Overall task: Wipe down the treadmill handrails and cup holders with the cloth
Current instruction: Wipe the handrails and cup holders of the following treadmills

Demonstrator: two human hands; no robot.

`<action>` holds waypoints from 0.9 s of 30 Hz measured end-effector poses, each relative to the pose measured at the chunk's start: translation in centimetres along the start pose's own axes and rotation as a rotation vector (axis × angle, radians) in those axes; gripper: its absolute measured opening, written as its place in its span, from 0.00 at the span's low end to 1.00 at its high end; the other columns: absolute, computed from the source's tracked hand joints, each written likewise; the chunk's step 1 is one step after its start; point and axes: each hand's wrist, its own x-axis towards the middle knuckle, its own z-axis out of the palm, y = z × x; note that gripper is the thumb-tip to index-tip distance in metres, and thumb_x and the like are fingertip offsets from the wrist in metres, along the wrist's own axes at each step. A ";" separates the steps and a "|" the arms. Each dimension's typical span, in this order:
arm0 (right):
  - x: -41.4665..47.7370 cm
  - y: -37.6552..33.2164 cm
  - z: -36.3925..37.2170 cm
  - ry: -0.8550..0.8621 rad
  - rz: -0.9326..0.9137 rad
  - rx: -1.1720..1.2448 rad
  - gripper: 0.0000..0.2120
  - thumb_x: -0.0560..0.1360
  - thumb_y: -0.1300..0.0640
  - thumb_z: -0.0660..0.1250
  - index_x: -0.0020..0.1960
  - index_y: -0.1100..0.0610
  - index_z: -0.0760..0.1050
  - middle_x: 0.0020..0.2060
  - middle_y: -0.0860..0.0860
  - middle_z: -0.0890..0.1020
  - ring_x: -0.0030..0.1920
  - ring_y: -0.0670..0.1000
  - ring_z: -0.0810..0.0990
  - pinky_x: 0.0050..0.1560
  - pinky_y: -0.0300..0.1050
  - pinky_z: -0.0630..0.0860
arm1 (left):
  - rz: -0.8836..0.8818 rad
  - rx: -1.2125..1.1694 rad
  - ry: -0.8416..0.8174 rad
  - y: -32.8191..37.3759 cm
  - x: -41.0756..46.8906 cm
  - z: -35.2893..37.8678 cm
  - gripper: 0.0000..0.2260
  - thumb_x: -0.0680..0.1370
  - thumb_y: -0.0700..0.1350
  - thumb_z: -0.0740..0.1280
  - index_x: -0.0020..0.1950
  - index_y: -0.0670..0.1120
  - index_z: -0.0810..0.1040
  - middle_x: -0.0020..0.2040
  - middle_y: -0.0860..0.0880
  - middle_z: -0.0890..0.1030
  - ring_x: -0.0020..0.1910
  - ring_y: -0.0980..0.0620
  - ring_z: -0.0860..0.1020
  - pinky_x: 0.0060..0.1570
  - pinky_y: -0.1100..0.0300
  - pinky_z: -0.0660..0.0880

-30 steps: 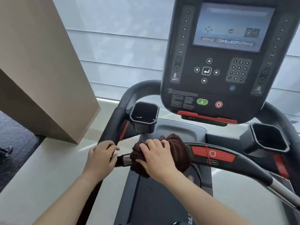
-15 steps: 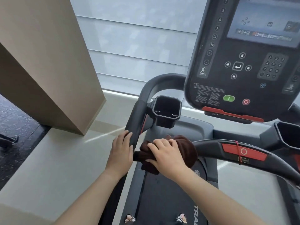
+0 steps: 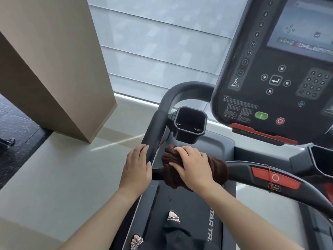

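cloth [image 3: 215,167] on handrail [image 3: 241,169], cup holder [image 3: 189,126] behind

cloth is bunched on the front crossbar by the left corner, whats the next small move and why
Probably slide the brown cloth rightward along the crossbar. The right hand presses it at the bar's left end, the left hand steadies on the side handrail, and the bar's rest lies uncovered.
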 end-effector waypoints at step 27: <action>9.5 -3.2 1.9 0.051 -0.495 0.287 0.23 0.72 0.44 0.65 0.63 0.53 0.72 0.64 0.53 0.72 0.67 0.59 0.65 0.66 0.61 0.57 | -0.469 -0.042 0.108 -0.5 -3.2 -0.4 0.25 0.76 0.58 0.58 0.70 0.51 0.64 0.66 0.57 0.69 0.64 0.57 0.67 0.62 0.57 0.69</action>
